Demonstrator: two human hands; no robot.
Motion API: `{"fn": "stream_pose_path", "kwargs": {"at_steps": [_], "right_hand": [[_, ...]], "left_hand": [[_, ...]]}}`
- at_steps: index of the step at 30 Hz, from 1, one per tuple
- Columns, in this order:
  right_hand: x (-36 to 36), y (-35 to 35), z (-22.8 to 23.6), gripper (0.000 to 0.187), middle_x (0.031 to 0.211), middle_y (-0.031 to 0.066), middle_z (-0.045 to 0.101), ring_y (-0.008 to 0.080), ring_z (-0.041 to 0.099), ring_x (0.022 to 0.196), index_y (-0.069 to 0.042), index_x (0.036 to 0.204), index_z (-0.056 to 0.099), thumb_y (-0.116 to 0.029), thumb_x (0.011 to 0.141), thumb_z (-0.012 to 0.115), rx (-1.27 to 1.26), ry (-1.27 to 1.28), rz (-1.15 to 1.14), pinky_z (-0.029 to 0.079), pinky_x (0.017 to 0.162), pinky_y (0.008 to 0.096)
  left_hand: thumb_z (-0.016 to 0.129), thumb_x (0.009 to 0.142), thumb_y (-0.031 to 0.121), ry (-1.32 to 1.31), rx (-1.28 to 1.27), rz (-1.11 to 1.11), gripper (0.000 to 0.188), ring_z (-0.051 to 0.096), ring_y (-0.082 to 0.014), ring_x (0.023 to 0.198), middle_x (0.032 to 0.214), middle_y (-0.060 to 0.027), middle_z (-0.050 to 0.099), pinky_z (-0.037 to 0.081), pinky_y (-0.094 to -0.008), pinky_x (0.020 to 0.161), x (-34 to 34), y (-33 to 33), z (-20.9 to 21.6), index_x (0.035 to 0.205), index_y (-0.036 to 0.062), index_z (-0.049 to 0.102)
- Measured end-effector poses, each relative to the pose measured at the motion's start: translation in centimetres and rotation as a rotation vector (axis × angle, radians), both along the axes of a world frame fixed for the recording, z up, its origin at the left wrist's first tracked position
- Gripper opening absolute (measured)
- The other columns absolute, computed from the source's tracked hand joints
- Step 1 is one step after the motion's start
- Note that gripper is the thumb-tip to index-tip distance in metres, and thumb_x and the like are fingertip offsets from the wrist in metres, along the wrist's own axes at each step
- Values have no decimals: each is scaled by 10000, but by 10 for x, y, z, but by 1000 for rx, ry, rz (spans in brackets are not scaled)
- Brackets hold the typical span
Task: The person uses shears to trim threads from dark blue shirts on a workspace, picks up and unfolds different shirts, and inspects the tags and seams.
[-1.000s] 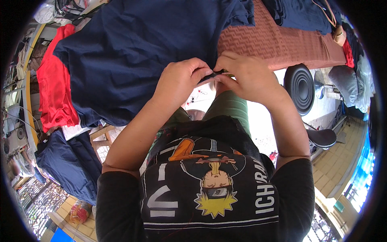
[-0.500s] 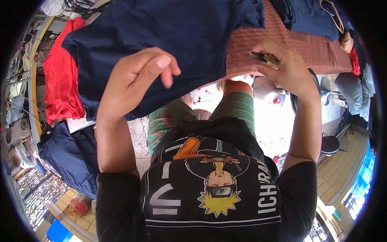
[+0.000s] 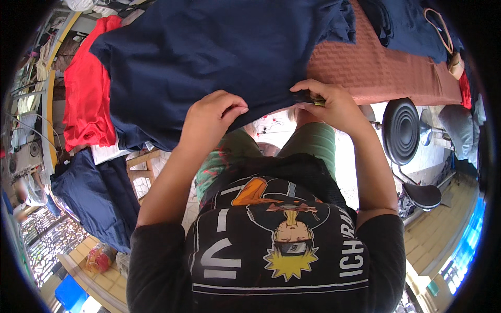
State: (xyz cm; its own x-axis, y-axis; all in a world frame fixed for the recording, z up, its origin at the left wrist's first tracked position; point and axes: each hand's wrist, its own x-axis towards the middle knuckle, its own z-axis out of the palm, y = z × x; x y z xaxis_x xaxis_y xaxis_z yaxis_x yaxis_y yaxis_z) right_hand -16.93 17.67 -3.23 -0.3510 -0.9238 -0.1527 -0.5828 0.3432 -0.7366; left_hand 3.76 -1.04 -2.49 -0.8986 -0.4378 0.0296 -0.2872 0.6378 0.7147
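A dark navy garment [image 3: 209,57] lies spread over the table, its near edge hanging toward my lap. Over that edge, my left hand [image 3: 214,117] is closed in a pinch, thumb against fingertips; what lies between them, if anything, is too small to make out. My right hand [image 3: 334,107] is at the garment's right corner, closed around small thread snips [image 3: 312,98]. Their dark blades point left toward the cloth, and the fingers cover much of their body.
Brown patterned cloth [image 3: 381,70] covers the table on the right, with more navy clothing [image 3: 407,26] behind. Red satiny fabric [image 3: 86,94] hangs at the left, above a navy cloth pile [image 3: 94,193]. A round black stool [image 3: 401,130] stands right of my knees.
Both hands have come closer together at the garment's near edge. My left hand moved right and closed into a pinch; my right hand brought the snips left and nearer to me.
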Motion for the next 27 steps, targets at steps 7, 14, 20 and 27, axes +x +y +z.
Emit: {"fn": "stream_pose_path", "kwargs": {"at_steps": [7,14,20,27], "right_hand": [[0,-4,-1,331,890,77,688,198,657,733,-125,1119,636,-39,802,675,-100,-4,13,506,712,339],[-1,-11,7,250,871,80,684,178,646,747,-72,1066,655,-128,827,703,-34,2,-20,497,699,308],[-2,-14,14,252,779,88,654,175,595,663,-38,1016,662,-204,835,717,-88,29,-79,469,639,306],[2,-34,17,322,702,132,618,236,592,628,-31,943,665,-341,858,689,-91,146,-217,456,606,344]], "left_hand": [[657,830,224,-990,164,-317,164,661,-262,765,796,-104,666,490,-375,663,121,-47,39,841,69,711],[678,827,251,-307,-234,-163,259,630,-288,896,942,-93,660,494,-389,783,88,-22,50,1017,75,672],[714,796,197,141,-233,-137,303,598,-287,988,1024,-91,642,482,-386,854,18,9,0,1060,60,657],[634,906,190,97,183,100,199,678,-184,794,899,-85,716,521,-281,752,3,-5,-15,978,15,692]]}}
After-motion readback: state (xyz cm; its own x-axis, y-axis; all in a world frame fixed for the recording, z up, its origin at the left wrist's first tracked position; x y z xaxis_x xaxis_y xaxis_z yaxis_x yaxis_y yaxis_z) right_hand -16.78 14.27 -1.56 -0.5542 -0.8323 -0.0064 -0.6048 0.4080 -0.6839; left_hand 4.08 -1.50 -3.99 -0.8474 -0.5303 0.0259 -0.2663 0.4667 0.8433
